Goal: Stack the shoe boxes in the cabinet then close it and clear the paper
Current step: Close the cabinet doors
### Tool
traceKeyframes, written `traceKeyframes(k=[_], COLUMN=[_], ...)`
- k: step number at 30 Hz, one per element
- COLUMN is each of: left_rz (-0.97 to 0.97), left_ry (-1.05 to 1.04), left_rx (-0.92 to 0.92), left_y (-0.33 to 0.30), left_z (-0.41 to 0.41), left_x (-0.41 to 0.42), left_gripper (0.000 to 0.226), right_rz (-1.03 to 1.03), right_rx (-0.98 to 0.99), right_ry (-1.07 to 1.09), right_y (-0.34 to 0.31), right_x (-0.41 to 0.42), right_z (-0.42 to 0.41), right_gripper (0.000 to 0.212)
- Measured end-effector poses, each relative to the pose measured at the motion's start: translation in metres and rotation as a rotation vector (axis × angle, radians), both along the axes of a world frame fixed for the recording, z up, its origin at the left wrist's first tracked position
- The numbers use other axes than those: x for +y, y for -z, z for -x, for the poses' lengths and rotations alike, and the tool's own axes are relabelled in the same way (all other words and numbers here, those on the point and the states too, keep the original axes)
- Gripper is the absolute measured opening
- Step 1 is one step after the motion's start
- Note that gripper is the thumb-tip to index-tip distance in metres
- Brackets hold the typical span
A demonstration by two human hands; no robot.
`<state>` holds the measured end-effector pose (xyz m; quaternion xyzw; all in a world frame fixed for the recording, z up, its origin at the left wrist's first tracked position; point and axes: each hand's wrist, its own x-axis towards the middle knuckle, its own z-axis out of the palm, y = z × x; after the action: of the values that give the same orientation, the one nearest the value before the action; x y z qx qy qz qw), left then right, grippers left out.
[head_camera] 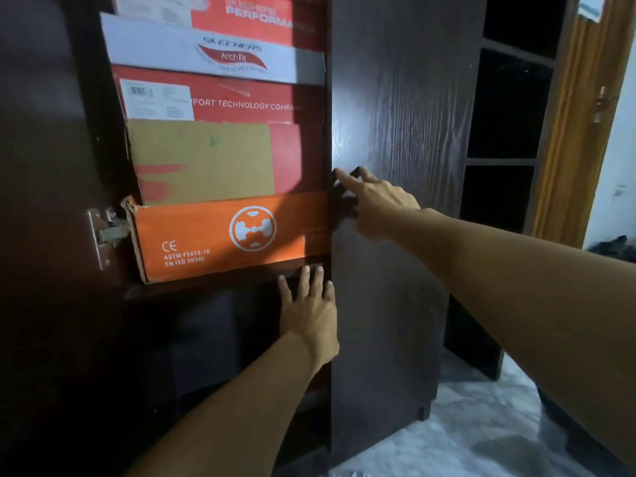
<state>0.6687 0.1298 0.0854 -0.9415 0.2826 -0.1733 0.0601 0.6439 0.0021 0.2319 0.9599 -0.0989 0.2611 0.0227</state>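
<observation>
**Reaching at the cabinet door, boxes stacked inside**

Reaching forward with both bare arms toward a dark wooden cabinet [51, 201]. Right hand [375, 204] against the inner edge of the right-hand door [395, 132], forefinger stretched out along the door's face, remaining fingers curled round a small dark handle [347, 196] at the door's edge; grasp partly hidden, but closed on that handle. Left hand [309, 311] lower down, fingers straight and spread, fingertips touching the front edge of the shelf [223, 275] just beneath the stack, grasping nothing.

Five shoe boxes piled on that shelf, filling the opening. At the bottom, an orange box [223, 235] with a round white emblem and a torn left corner. Directly on top, a red box with a brown cardboard patch [206, 163]. Above that, a red box with a white barcode label [223, 103], then a white Arch Fit box [213, 53] tilted slightly down to the right, then another red box [241, 8] cut off by the top of the view.

Metal hinge [105, 234] on the left wall beside the orange box's torn corner. Door standing ajar, boxes in plain sight. Open dark shelving [509, 98] further right, beside a brown door frame [578, 115]. Pale marbled floor [481, 425] below.
</observation>
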Motion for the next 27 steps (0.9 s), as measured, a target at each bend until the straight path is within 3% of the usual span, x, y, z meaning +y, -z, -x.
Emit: traceKeyframes(k=[7, 12, 16, 20, 24, 27], left_rz=[0.071, 0.142, 0.120, 0.101, 0.185, 0.347], left_ry=[-0.020, 0.013, 0.000, 0.034, 0.182, 0.286], left_rx=[0.022, -0.041, -0.119, -0.299, -0.614, -0.792], left_y=[-0.060, -0.104, -0.132, -0.154, -0.164, -0.158], left_z=[0.065, 0.135, 0.191, 0.239, 0.268, 0.273], left_x=[0.035, 0.071, 0.109, 0.162, 0.224, 0.264], left_gripper=[0.090, 0.087, 0.077, 0.063, 0.052, 0.062], right_rz=[-0.003, -0.026, -0.017, -0.057, -0.127, -0.200], right_rx=[0.029, 0.010, -0.030, -0.099, -0.158, -0.191], right_ry=[-0.068, -0.166, -0.253, -0.372, -0.520, -0.635], right_y=[-0.047, -0.091, -0.125, -0.150, -0.167, -0.172], right_x=[0.032, 0.078, 0.118, 0.161, 0.204, 0.237], right_z=[0.071, 0.150, 0.200, 0.237, 0.252, 0.259], right_gripper=[0.069, 0.077, 0.066, 0.068, 0.063, 0.058])
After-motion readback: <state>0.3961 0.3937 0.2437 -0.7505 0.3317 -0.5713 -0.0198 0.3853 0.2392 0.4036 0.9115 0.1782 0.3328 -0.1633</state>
